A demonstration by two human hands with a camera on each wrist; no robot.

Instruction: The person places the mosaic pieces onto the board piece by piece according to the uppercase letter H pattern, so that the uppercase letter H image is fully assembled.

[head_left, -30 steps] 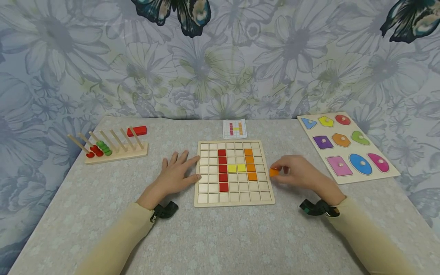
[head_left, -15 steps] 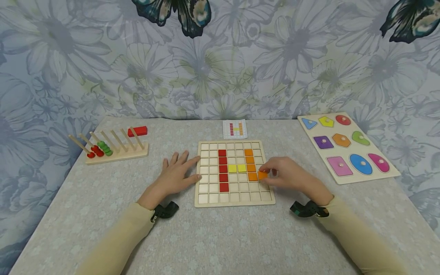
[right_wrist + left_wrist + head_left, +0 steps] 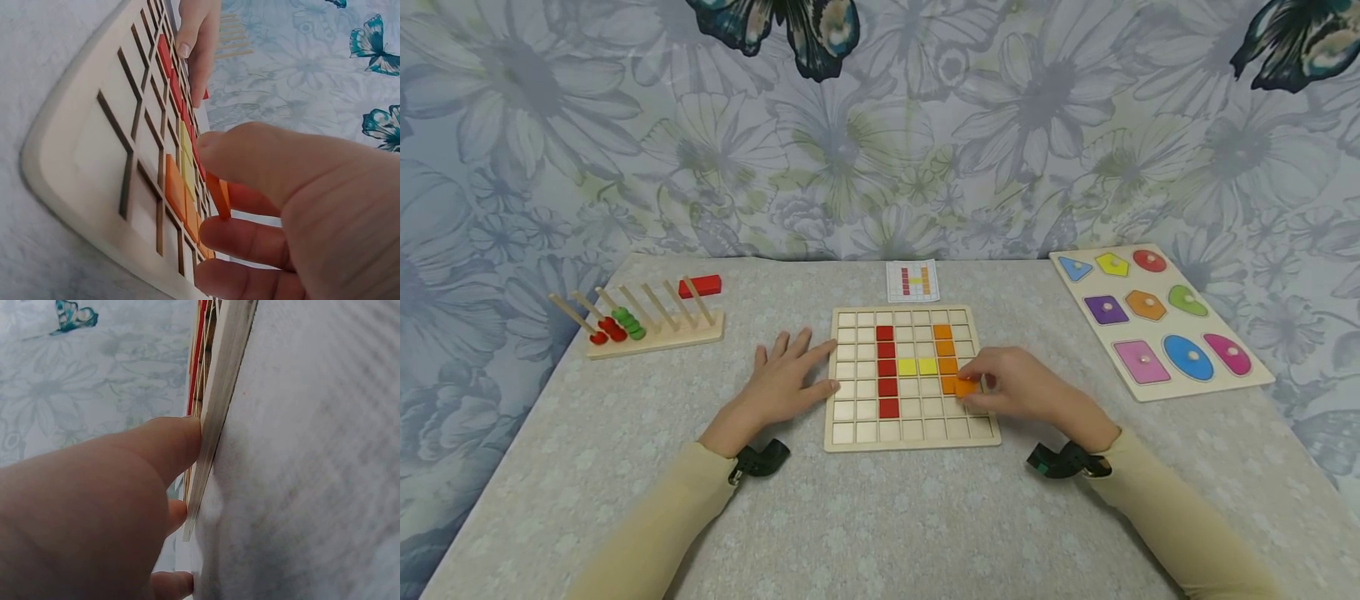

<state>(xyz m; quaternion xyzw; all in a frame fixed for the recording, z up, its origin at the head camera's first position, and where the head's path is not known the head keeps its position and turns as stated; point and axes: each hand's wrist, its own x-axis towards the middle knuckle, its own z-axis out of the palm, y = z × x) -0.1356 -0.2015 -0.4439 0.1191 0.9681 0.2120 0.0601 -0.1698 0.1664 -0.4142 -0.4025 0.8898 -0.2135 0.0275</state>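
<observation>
A wooden grid board [image 3: 912, 446] lies mid-table with square tiles set in its cells. A column of red tiles [image 3: 887, 367] stands left of two yellow tiles [image 3: 917, 367], and a column of orange tiles [image 3: 947, 358] stands to their right. My right hand [image 3: 1026, 383] pinches a loose orange tile [image 3: 966, 387] between thumb and fingers, just over the board beside the lowest orange one. In the right wrist view this orange tile [image 3: 218, 195] is tilted above the grid. My left hand [image 3: 786, 379] lies spread on the table, thumb and index fingertip touching the board's left edge.
A small pattern card [image 3: 913, 282] lies behind the board. At the left, a peg stand [image 3: 658, 336] bears red and green beads, with a red block [image 3: 700, 286] behind it. A shape puzzle board [image 3: 1161, 325] with knobbed pieces lies at the right.
My right hand has carried the orange tile leftward from beside the board's right edge to over the board, near the orange column. The left hand has stayed put.
</observation>
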